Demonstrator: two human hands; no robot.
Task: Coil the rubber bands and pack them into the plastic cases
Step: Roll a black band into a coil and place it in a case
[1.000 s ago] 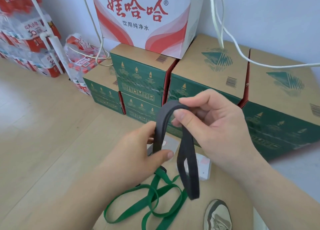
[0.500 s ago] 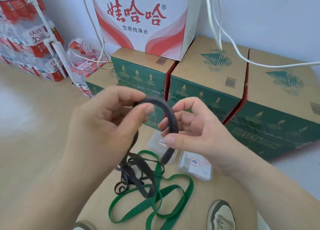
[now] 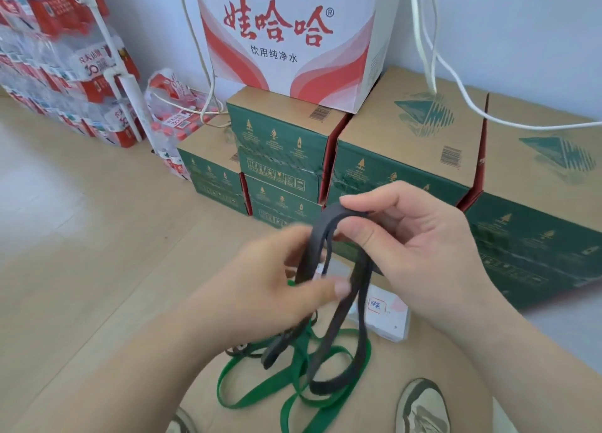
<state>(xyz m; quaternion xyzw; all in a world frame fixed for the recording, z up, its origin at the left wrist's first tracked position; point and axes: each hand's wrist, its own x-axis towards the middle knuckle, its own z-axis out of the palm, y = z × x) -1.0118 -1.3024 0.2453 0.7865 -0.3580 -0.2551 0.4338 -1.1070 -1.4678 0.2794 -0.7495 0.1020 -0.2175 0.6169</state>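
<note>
Head view: the right hand (image 3: 420, 253) pinches the folded top of the dark grey rubber band (image 3: 329, 299) between thumb and fingers, raised above the cardboard sheet (image 3: 433, 367). The left hand (image 3: 277, 289) sits just below and left, thumb pressed across the band's hanging strands; its blurred fingers seem closed round them. The loops dangle onto the green rubber band (image 3: 293, 387). A plastic case (image 3: 387, 318) lies under the right wrist.

Dark band (image 3: 329, 230) looped aloft; green band (image 3: 293, 387), labelled case (image 3: 387, 322) below
</note>
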